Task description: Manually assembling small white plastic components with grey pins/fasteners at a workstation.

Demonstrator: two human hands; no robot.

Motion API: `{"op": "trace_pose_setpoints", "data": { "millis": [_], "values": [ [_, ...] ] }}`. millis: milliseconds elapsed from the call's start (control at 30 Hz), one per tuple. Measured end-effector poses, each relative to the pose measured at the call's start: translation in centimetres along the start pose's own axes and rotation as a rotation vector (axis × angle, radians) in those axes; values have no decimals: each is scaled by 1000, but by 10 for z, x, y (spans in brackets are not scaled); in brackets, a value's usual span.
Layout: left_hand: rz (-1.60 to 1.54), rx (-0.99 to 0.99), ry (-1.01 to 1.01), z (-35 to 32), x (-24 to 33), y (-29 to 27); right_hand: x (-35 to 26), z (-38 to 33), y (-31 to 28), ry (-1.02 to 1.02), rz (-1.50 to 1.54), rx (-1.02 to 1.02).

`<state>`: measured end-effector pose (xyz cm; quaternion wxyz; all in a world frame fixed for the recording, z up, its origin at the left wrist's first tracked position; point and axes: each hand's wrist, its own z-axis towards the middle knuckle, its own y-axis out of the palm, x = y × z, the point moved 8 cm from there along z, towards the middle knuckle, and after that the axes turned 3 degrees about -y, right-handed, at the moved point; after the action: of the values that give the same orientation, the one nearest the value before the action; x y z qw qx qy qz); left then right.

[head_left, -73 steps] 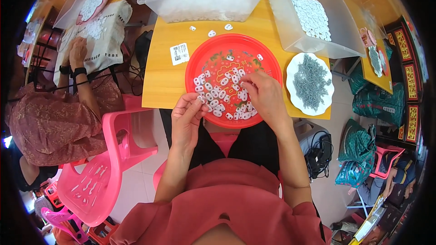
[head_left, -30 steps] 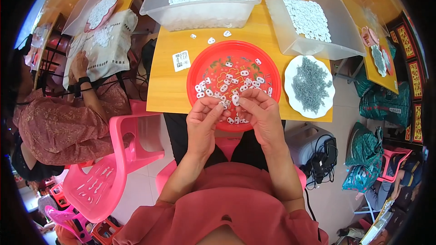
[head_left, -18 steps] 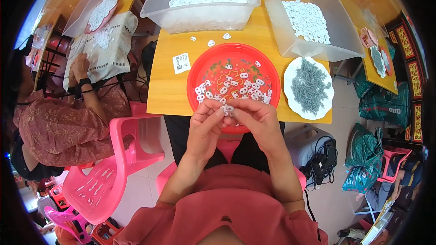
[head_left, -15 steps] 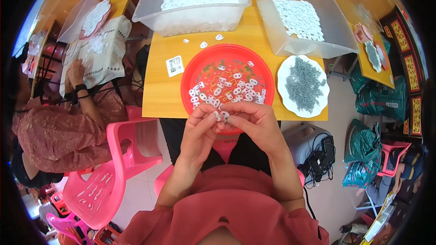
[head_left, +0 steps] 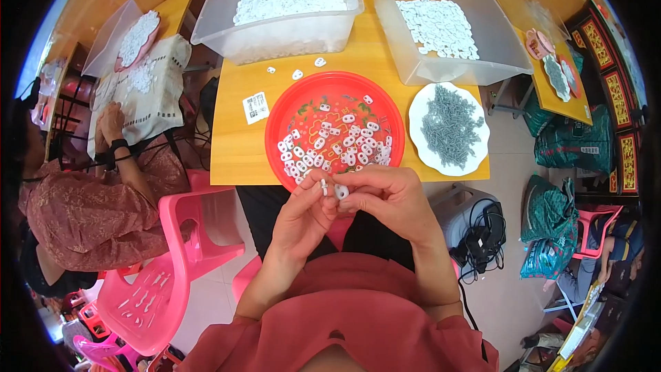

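Note:
Both of my hands meet over the near rim of a red round tray (head_left: 272,114). My left hand (head_left: 301,215) pinches a small white plastic piece (head_left: 325,187), seen edge-on between thumb and forefinger. Close beside it, another small white plastic piece (head_left: 341,192) with a dark hole is gripped by the thumb and fingers of my right hand (head_left: 387,196). Whether the two pieces touch is hard to tell. Many white two-holed plastic pieces (head_left: 319,143) lie loose in the tray, mostly toward its near side.
Right of the tray stands a scalloped white plate (head_left: 421,148) heaped with grey screws (head_left: 451,127). Behind are two clear bins (head_left: 275,34) (head_left: 475,69) of white pieces. A printed label (head_left: 255,107) lies left. A person (head_left: 113,127) sits by a pink chair (head_left: 182,248).
My hands have drawn the two white pieces slightly apart, and the right-hand piece now shows its hole. The whole view has shifted a little.

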<state>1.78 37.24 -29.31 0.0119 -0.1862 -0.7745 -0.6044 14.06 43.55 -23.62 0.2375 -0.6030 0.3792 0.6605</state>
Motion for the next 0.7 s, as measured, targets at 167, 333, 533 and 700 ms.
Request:
{"op": "trace_pose_setpoints", "data": {
  "millis": [167,333,533,700],
  "values": [
    [-121,-16,8,6,0,4,4,3,0,-157,-89,118],
    [-71,20,42,11,-2,5,31,1,-8,50,207,273],
    [248,202,256,7,12,-8,43,6,-16,67,328,343],
    [587,288,442,5,25,0,43,7,-14,61,300,340]
  ]
}}
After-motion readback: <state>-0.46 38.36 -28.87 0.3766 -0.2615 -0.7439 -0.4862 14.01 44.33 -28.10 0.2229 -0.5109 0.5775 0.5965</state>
